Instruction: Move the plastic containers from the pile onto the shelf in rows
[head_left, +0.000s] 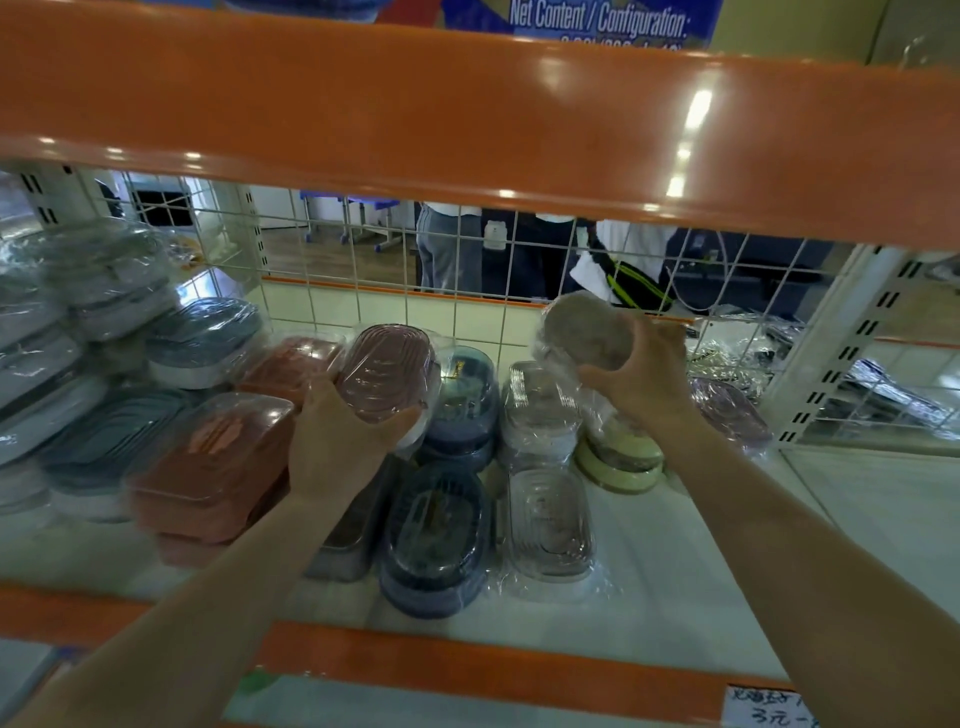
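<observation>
Sensibly, the left hand (332, 441), fingers curled under a pink oval container (387, 371) lifted above the shelf (675, 571), should lower it flat behind the blue container (436, 545), long axis front to back like its row. The right hand (644, 374) grips a tilted grey wrapped container (584, 332) near the mesh; level it before setting down.

I see a pink ribbed container (387, 371) tilted above the shelf (675, 587) — a grey wrapped one (584, 332) raised at right — blue and clear ones in rows below.
</observation>
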